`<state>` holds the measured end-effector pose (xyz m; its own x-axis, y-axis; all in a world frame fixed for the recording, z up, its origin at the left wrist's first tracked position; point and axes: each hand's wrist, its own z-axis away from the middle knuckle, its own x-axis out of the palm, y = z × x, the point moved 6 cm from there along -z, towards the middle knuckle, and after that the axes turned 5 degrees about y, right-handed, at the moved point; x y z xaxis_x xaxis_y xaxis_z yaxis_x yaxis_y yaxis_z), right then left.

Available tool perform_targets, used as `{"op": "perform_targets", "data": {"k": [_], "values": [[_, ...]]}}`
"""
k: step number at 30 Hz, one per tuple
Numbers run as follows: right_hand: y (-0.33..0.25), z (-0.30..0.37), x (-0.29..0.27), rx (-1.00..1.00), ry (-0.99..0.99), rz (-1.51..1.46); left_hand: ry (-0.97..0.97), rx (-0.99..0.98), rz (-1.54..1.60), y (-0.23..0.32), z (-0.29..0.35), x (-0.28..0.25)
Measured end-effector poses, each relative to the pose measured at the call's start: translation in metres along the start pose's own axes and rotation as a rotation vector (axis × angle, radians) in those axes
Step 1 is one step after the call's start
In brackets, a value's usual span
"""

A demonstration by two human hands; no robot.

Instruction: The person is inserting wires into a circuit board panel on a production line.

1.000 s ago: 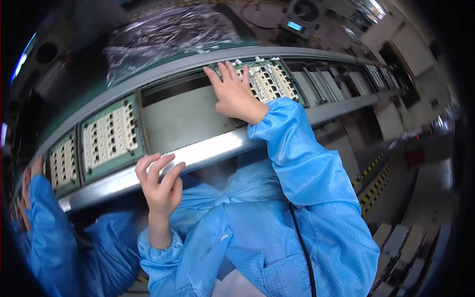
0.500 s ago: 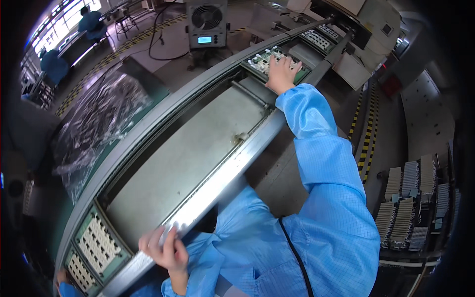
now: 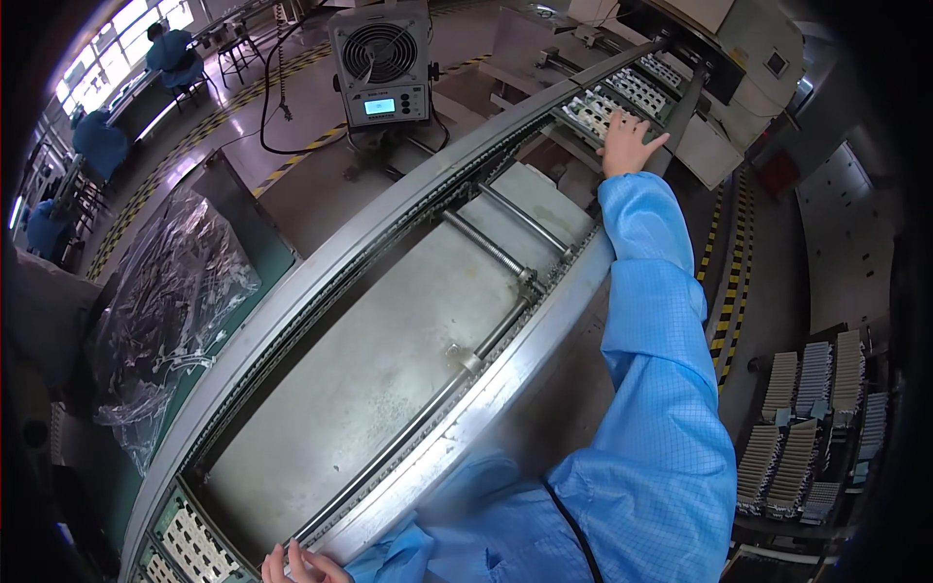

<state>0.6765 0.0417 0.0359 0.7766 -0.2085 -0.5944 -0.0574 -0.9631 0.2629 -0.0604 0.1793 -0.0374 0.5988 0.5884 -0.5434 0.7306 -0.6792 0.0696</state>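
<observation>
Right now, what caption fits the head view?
Right hand pressing a component tray far along the conveyor rail; left hand at the near edge.

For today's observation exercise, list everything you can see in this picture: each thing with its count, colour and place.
Long metal conveyor frame: one, grey, running diagonally.
Green carrier tray of pale parts: one, far end, under right hand.
Green carrier tray, near end: one, bottom left.
Grey box fan unit: one, top centre.
Clear plastic bag of dark parts: one, left.
Racks of pale parts: several, right.
People in blue coats: three, top left.
Right hand: flat on far tray.
Left hand: bottom edge, by rail.
</observation>
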Motion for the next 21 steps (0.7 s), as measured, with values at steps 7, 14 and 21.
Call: {"op": "perform_targets", "data": {"k": [7, 14, 21], "values": [[0.018, -0.029, 0.054, 0.028, -0.005, 0.121, -0.158, -0.045, -0.106, 0.011, -0.012, 0.012], [0.042, -0.078, 0.108, 0.020, 0.078, 0.200, -0.397, -0.070, -0.199, 0.014, -0.026, 0.021], [0.075, -0.142, 0.185, 0.060, -0.084, 0.079, -0.541, -0.232, -0.118, 0.034, -0.046, 0.068]]}}
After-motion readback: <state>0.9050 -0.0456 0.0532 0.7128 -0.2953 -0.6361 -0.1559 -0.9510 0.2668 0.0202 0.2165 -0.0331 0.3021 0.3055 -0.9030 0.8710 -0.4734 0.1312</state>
